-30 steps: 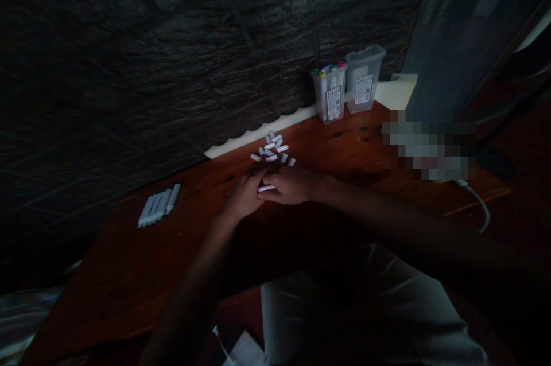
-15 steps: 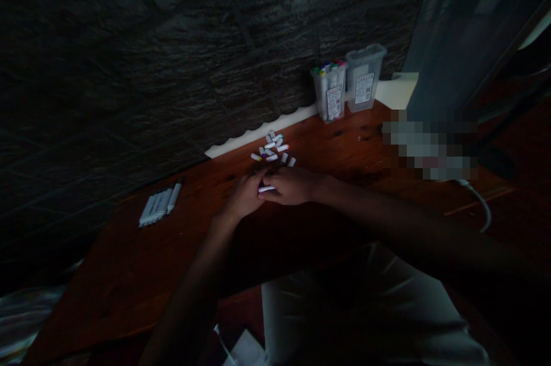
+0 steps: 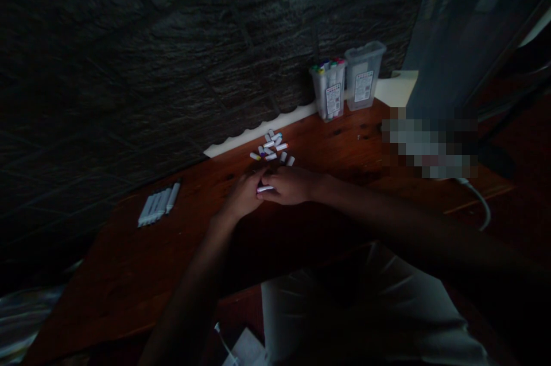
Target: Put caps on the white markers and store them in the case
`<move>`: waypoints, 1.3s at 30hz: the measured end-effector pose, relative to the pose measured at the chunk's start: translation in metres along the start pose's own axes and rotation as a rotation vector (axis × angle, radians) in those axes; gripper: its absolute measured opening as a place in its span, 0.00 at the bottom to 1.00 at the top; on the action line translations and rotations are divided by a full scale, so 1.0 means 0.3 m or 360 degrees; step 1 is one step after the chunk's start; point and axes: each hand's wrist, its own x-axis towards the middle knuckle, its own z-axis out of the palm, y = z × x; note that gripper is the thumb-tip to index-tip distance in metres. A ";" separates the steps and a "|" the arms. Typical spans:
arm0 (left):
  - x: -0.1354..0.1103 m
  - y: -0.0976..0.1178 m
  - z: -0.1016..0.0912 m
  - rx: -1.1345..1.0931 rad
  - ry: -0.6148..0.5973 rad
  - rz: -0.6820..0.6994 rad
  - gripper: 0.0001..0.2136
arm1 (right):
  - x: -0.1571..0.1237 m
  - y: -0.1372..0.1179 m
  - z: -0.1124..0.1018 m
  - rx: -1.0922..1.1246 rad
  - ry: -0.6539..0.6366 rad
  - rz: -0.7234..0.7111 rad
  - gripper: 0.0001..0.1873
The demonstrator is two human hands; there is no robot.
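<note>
Close together over the wooden table, my two hands meet around a white marker with a purple end. My right hand is closed on it, thumb along its near side. Also closed, my left hand grips at the purple end, its fingertips partly hidden behind the right hand. Just beyond my hands lies a loose pile of white marker caps with coloured ends. To the left, several white markers without their caps lie side by side in a row.
Against the dark stone-patterned wall stand a clear container of markers and a second clear container. A white wavy-edged strip runs along the table's back edge. On the right are a blurred-out object and a white cable.
The view has shifted very slightly. Both hands keep the same grip on the marker, and the caps and row of markers lie as before.
</note>
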 end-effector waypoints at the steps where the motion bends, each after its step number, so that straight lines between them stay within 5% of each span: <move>1: 0.000 0.001 -0.001 0.0003 -0.0006 -0.0002 0.21 | 0.000 0.000 0.000 -0.0007 -0.0001 -0.0003 0.17; 39: -0.005 0.028 -0.013 0.0129 -0.0064 -0.0004 0.22 | -0.011 -0.033 -0.022 -0.0044 -0.0065 0.0023 0.19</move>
